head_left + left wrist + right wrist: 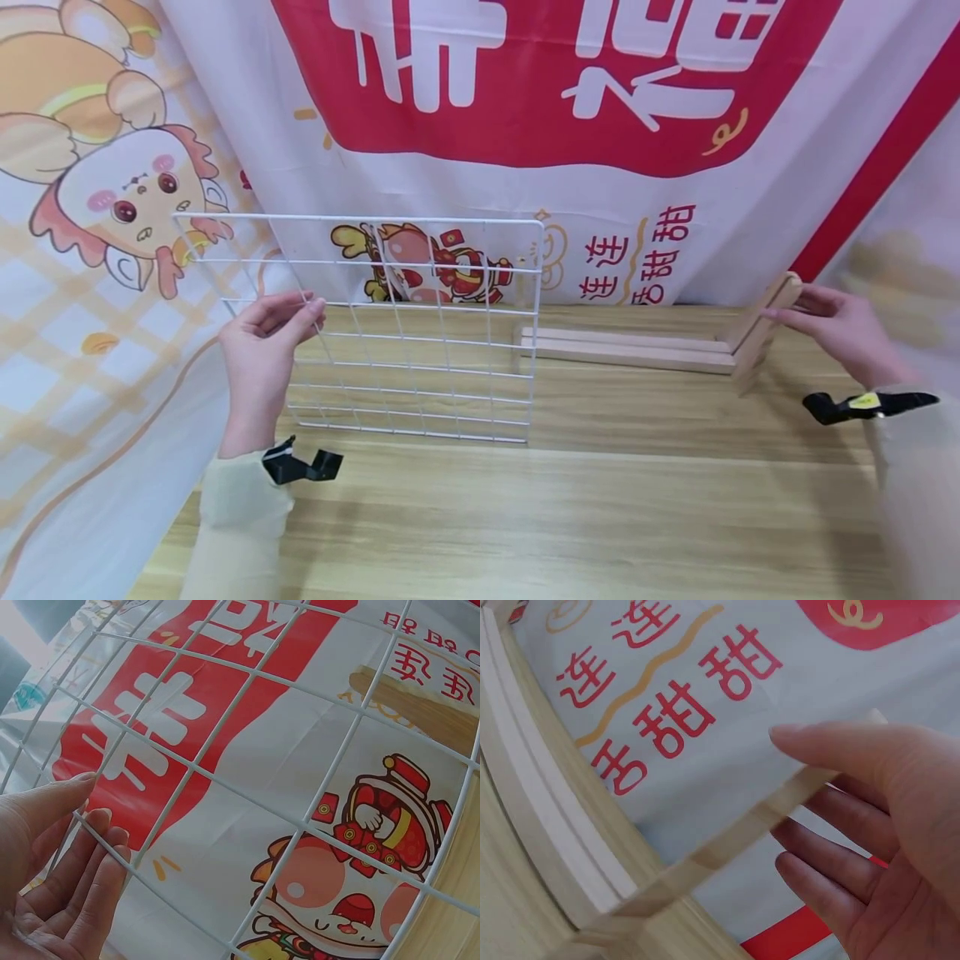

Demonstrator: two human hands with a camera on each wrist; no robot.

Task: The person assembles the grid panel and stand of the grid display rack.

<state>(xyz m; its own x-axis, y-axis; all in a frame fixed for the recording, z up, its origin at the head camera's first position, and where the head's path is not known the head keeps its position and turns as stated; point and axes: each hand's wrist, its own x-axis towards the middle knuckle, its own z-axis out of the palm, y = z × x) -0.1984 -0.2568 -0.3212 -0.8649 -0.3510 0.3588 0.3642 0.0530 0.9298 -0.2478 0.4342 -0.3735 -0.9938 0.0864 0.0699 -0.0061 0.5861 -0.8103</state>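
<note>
A white wire grid panel [360,218] stands tilted at the left of the table. My left hand [262,358] pinches a wire near its left side between thumb and fingers. In the left wrist view, the thumb of this hand [60,877] lies across a wire from the fingertips. To the right lies a wooden stand with a long grooved base [630,352] and an upright end piece [761,333] with a rounded top. My right hand [847,329] pinches that upright near its top. The grid's right edge overlaps the base's left end in the head view.
The wood-grain table [660,517] stretches in front of both things. A printed cloth [262,100] with red and white lettering and cartoon figures hangs at the back, and another patterned cloth [90,358] covers the left side. Black straps with cameras [300,465] sit on both wrists.
</note>
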